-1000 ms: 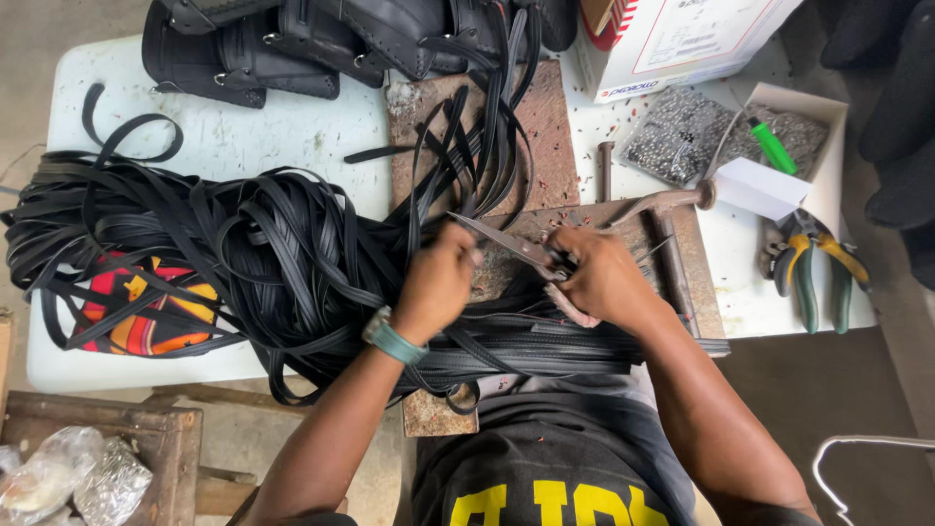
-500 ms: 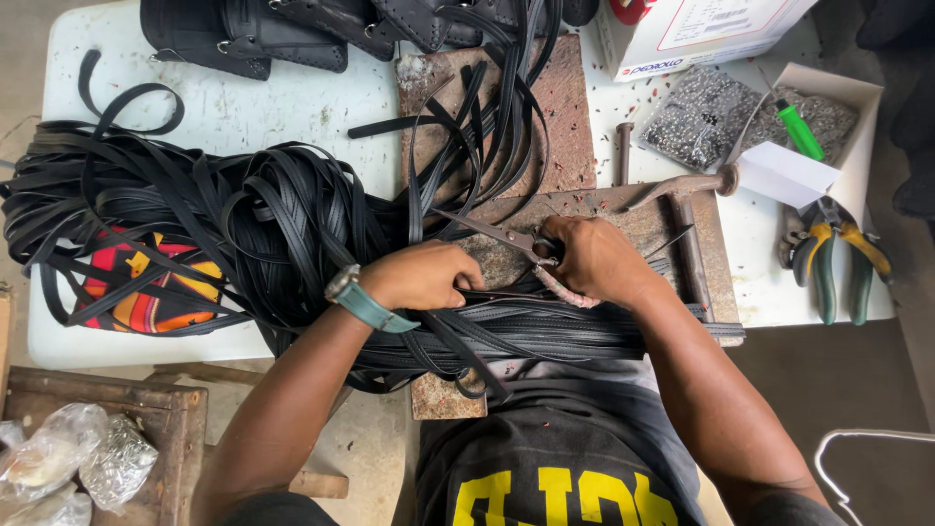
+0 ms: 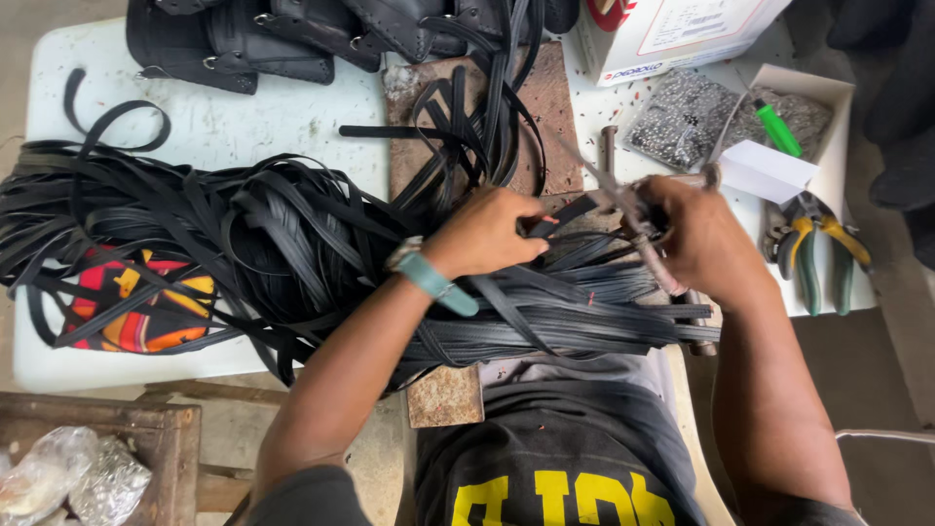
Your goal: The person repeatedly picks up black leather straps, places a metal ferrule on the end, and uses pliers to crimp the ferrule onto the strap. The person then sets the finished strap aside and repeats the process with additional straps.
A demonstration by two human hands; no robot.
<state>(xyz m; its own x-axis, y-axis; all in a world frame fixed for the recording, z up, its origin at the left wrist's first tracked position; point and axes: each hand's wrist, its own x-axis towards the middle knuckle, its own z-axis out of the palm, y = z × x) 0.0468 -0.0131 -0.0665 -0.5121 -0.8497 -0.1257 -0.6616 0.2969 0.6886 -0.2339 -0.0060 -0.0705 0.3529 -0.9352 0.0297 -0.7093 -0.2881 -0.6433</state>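
Note:
My left hand (image 3: 487,232) pinches the end of a black strap (image 3: 570,214) above a rusty metal block. My right hand (image 3: 703,239) grips a pair of scissors (image 3: 628,216), whose blades point up and left toward that strap end. Beneath both hands lies a bundle of cut black straps (image 3: 575,317) across my lap. A big tangled heap of black straps (image 3: 214,234) spreads over the white table (image 3: 243,127) on the left. A teal band is on my left wrist.
Black leather bags (image 3: 292,39) lie at the table's far edge. A carton (image 3: 682,34), a bag of small metal pieces (image 3: 682,117), a green marker (image 3: 779,129) and yellow-green pliers (image 3: 813,244) are on the right. A red-yellow patterned cloth (image 3: 136,312) lies under the heap. A wooden crate (image 3: 97,458) sits lower left.
Both hands have lifted from the block. My right hand has raised the scissors up and right, and my left hand now holds a strap end up to the blades.

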